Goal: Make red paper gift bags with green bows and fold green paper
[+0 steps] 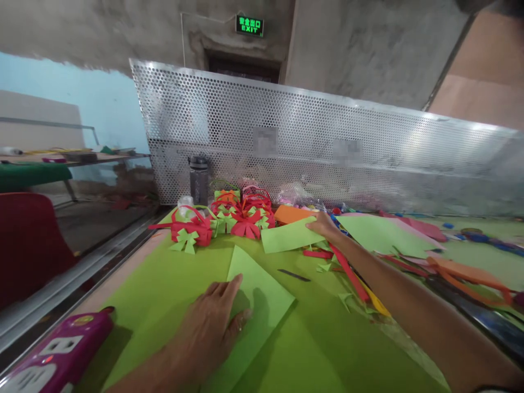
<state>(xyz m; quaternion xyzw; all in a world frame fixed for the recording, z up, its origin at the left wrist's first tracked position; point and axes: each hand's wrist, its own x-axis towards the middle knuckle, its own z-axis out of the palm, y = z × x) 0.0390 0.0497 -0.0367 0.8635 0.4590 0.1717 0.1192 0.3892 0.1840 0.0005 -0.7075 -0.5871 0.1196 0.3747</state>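
Note:
A light green paper sheet (266, 300) lies on the green tabletop (151, 295), with my left hand (213, 322) resting on its left part, fingers spread and palm down. Farther forward, my right hand (323, 225) holds a light green paper strip (289, 236) by its right end, fingers closed on it. The strip's left end reaches toward the red and green paper baskets. Just behind the strip is an orange paper piece (292, 214). Between the sheet and my right forearm lies a thin dark blade-like piece (293, 275).
Small paper baskets (245, 218) with bows and a dark bottle (199, 180) stand at the back before a perforated metal panel (229, 125). A purple power strip (67, 349) lies front left. Green sheets (388, 234), red strips (350, 273) and scraps lie right.

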